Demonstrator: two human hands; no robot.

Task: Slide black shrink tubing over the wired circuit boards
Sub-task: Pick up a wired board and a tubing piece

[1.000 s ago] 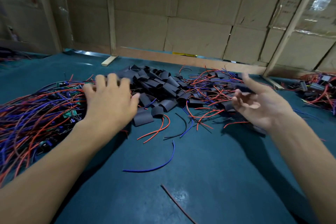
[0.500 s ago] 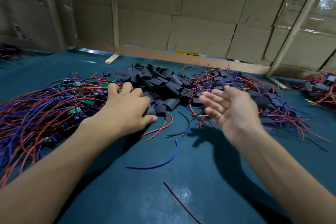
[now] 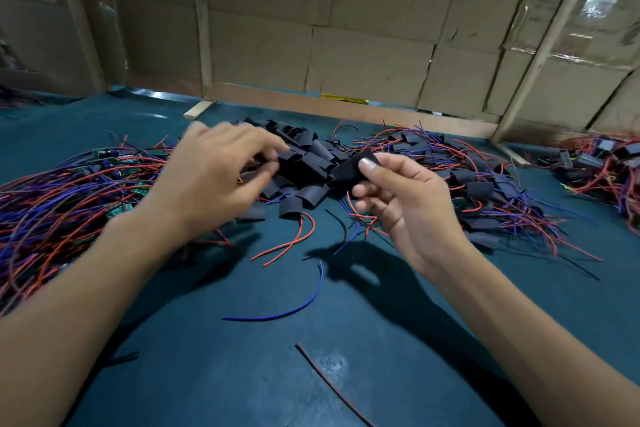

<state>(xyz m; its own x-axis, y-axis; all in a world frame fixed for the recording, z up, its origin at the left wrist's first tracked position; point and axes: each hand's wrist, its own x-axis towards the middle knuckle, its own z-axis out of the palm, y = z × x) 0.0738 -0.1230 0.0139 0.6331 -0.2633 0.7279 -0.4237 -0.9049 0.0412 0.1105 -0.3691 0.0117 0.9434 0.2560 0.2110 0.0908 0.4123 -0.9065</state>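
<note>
A heap of short black shrink tubing pieces [image 3: 311,163] lies at the middle of the teal table [image 3: 398,367]. My right hand [image 3: 405,204] pinches one flat black tubing piece [image 3: 351,170] between thumb and fingers, just above the heap's near right edge. My left hand [image 3: 214,180] hovers blurred over the heap's left side, fingers spread, with nothing plainly held. Wired circuit boards [image 3: 79,194] with red and blue leads are piled at the left; small green boards show among them.
A second tangle of wires with black sleeves [image 3: 485,194] spreads to the right, and another pile [image 3: 606,163] lies at the far right. Loose blue [image 3: 287,312] and red [image 3: 287,246] wires lie near me. A cardboard wall [image 3: 346,45] closes the back.
My right hand, empty and open before, now pinches a tubing piece. My left hand has lifted off the heap's near edge and moved up, blurred by motion.
</note>
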